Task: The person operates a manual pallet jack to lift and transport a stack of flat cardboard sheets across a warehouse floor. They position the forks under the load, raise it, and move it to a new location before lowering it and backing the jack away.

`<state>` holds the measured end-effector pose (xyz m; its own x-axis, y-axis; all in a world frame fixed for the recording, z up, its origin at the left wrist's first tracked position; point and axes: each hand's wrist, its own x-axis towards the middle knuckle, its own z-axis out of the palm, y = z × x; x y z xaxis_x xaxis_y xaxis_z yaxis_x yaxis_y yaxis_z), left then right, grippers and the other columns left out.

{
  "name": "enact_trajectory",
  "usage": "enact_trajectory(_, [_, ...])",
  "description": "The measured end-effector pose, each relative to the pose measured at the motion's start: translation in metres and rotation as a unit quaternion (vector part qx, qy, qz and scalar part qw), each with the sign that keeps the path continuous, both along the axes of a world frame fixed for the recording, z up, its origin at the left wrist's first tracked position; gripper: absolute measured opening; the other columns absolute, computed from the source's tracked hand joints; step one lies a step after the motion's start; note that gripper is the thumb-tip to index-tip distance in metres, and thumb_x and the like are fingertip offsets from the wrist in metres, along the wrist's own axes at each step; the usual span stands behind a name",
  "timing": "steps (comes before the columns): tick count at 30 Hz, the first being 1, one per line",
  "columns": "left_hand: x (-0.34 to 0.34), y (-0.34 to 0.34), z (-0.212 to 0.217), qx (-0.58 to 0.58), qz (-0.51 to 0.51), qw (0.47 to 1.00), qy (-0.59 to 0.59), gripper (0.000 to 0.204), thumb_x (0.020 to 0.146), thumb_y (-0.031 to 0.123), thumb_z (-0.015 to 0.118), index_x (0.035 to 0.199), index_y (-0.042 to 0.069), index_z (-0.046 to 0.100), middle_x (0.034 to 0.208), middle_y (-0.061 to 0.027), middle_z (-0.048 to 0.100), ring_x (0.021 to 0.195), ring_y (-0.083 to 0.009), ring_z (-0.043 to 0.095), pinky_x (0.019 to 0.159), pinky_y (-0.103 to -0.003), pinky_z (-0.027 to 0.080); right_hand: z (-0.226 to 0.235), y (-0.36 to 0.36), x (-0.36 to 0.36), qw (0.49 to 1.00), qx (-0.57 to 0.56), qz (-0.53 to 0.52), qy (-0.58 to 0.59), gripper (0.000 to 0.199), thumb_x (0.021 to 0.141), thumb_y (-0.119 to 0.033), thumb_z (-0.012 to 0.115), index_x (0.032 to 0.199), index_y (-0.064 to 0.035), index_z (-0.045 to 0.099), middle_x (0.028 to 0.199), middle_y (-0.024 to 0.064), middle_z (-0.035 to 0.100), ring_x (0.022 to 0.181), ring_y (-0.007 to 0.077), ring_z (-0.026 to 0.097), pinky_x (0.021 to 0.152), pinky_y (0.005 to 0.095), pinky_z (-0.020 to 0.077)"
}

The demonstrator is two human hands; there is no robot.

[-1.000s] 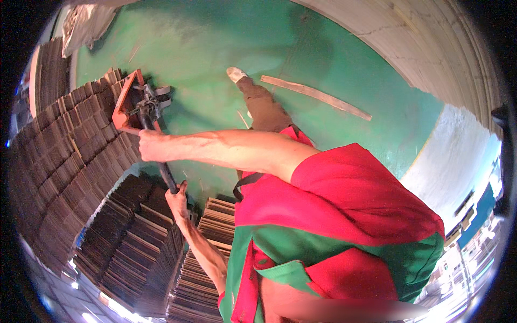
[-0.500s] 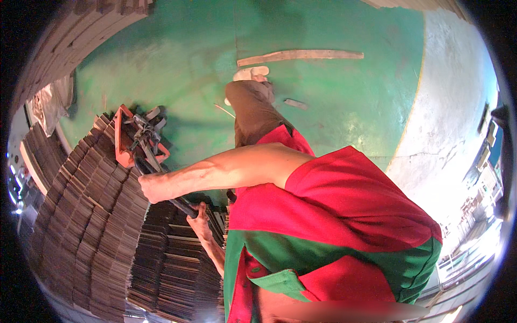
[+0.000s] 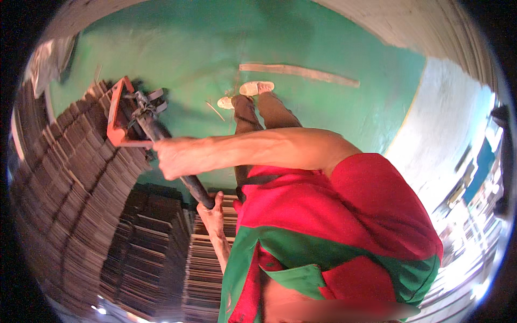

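Both my hands grip a dark pole-like handle (image 3: 195,189) that slants from the lower right up to the left. My right hand (image 3: 176,157) is wrapped round its middle, the forearm reaching across my body. Lower down, my left hand (image 3: 211,209) closes round the near end, its thumb pointing up. At the far end is an orange angled frame (image 3: 114,116) with a grey metal mechanism (image 3: 145,105) beside it. The frame lies against the edge of the stacked brown sheets (image 3: 81,161); whether it touches them I cannot tell.
More flat-sheet stacks (image 3: 142,253) stand at my lower left, another (image 3: 210,274) close by my left arm. A wooden strip (image 3: 299,72) lies on the green floor (image 3: 344,113) beyond my shoes (image 3: 256,88). A thin stick (image 3: 215,110) lies near them. Another large stack (image 3: 431,27) fills the upper right.
My feet have come side by side, where one leg was in front before. The view has turned slightly. Both hands keep their hold on the handle, whose dark shaft shows more now.
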<state>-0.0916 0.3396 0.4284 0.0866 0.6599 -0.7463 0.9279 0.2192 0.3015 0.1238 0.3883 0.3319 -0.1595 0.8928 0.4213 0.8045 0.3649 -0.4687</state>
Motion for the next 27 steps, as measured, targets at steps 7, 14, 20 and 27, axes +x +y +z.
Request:
enact_trajectory(7, [-0.032,0.080,0.057,0.020,-0.045,0.999,0.009,0.028,0.087,0.020,0.080,0.095,-0.005,0.071,0.066,-0.0104,0.064,0.060,-0.0140,0.055,0.060,-0.037,0.048,0.074,0.083,0.009,0.992,-0.059,0.105,0.034,0.013,0.066,-0.023,0.072,0.067,-0.0154,0.062,0.065,0.0027,0.066,0.072,0.0209,0.067,0.074,0.0364,0.0465])
enact_trajectory(14, [-0.080,0.108,0.082,-0.013,-0.066,0.997,-0.049,0.031,0.087,0.025,0.077,0.104,0.002,0.066,0.084,-0.0272,0.070,0.087,-0.0484,0.069,0.076,-0.052,0.055,0.116,0.118,-0.026,0.978,-0.125,0.163,-0.038,0.014,0.069,-0.019,0.074,0.080,-0.0135,0.067,0.066,0.0039,0.066,0.074,0.0243,0.068,0.075,0.0401,0.0468])
enact_trajectory(20, [-0.164,0.090,0.111,0.030,-0.118,0.990,-0.064,0.038,0.084,0.015,0.077,0.118,0.006,0.062,0.100,-0.0230,0.072,0.093,-0.0439,0.070,0.079,-0.052,0.055,0.150,0.095,-0.096,0.971,-0.171,0.146,-0.079,0.016,0.071,-0.018,0.074,0.085,-0.0135,0.066,0.069,0.0043,0.066,0.077,0.0242,0.067,0.074,0.0408,0.0464])
enact_trajectory(27, [-0.331,-0.024,0.133,0.234,-0.187,0.954,-0.034,0.040,0.075,0.009,0.078,0.113,0.010,0.064,0.091,-0.0150,0.071,0.082,-0.0379,0.071,0.072,-0.048,0.056,0.188,-0.021,-0.245,0.979,-0.141,0.100,-0.107,0.018,0.071,-0.016,0.075,0.086,-0.0136,0.066,0.070,0.0073,0.066,0.076,0.0285,0.068,0.071,0.0426,0.0485])
